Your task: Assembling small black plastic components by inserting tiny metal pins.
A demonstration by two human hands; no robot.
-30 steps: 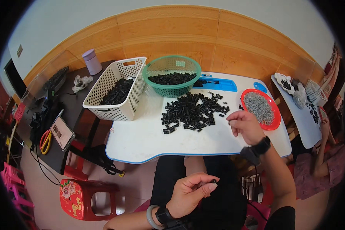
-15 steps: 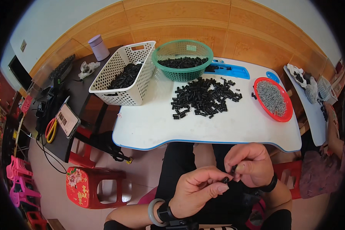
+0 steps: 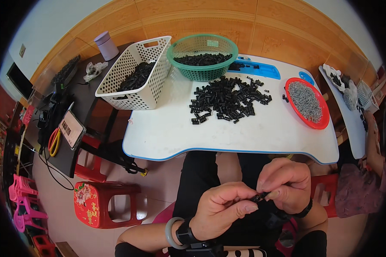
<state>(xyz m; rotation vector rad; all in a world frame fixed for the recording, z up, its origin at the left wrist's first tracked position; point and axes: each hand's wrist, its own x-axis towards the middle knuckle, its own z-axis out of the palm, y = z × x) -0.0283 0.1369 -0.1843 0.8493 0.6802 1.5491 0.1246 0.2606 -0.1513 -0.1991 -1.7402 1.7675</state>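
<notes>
I see the left hand [image 3: 221, 210] pinching a small black cylindrical part [image 3: 256, 198] between thumb and index finger, above the wearer's lap and short of the white table [image 3: 176, 135]. The right hand [image 3: 287, 184] is just beside it, thumb and fingers curled at the part's other end; at this size I can't tell whether they have closed on anything. On the tabletop I have a loose heap of black parts [image 3: 227, 98], with a red plate [image 3: 318, 125] of small grey pieces [image 3: 305, 102] to its right.
</notes>
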